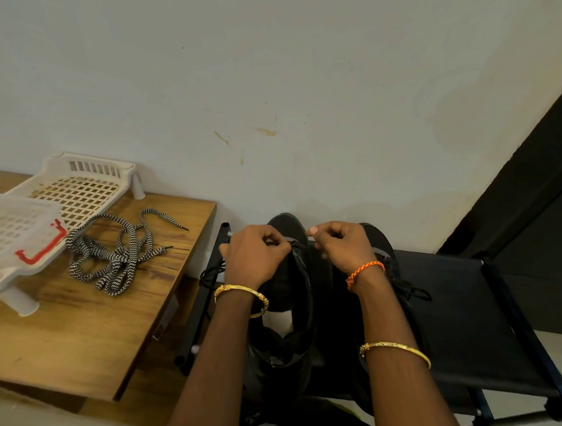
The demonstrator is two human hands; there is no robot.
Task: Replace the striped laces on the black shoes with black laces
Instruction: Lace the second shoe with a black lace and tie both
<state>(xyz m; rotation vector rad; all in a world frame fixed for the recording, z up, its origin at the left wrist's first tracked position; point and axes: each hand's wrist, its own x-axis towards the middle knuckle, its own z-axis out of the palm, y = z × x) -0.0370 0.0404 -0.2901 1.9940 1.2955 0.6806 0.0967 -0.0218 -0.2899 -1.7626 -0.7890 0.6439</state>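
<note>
**Two hands lacing a black shoe on a fabric rack**

Left hand [254, 253]: fingers curled, pinching a black lace [296, 244] at the front of the near black shoe [289, 285]. Gold bangle [241, 297] on the wrist.

Right hand [343, 245]: fingers curled, thumb and forefinger pinched together just above the same shoe; what they gripped was too small to tell. Orange cord bracelet [364, 272] at the wrist, second gold bangle [396, 350] further up the forearm.

Shoes: one black shoe lay between the two hands, toe toward the wall [280, 82]; a second black shoe [382, 250] sat just beside it, partly hidden behind the right wrist, black lace ends trailing off its side.

Support: both shoes rested on a black fabric rack [463, 304] standing against the wall.

Counter [71, 332], left of the rack: wooden top carrying the striped laces [114, 253], loose in a tangled heap, well apart from the shoes. Beside them, two white plastic baskets [79, 186], the nearer with a red clip [41, 249].
</note>
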